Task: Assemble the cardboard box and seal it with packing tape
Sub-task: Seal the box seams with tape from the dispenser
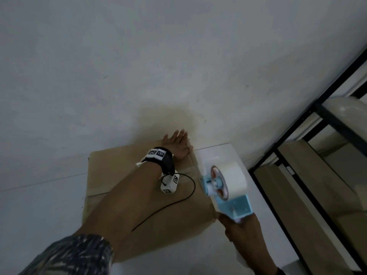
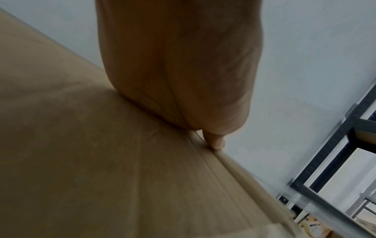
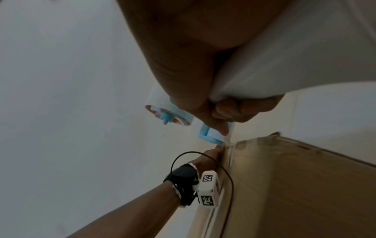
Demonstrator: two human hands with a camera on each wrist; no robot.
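Left hand point(image 1: 178, 144) lies flat with fingers straight and slightly spread on the far right corner of the cardboard box point(image 1: 143, 197), just above the middle of the head view; in the left wrist view a fingertip point(image 2: 217, 142) presses at the box's edge. Right hand point(image 1: 241, 228), low and right of centre in the head view, has its fingers wrapped round the handle of the tape dispenser point(image 1: 226, 190).

Largest in the pictures is the pale wall point(image 1: 139, 56), filling the upper half of the head view. Below it the box sits in the lower middle, its brown top panel facing up, standing on a white surface point(image 1: 39, 205). A strip of clear tape appears to run along the box's right edge from the left hand toward the dispenser, though blur makes this hard to confirm. At the right edge of the frame stands a black metal shelf rack point(image 1: 309, 155). The blue dispenser, carrying a white roll of packing tape point(image 1: 234, 175), touches the box's right edge. Smallest, a black wrist strap point(image 1: 164, 158) with white marker blocks circles the left wrist, a thin black cable point(image 1: 186, 193) looping from it.
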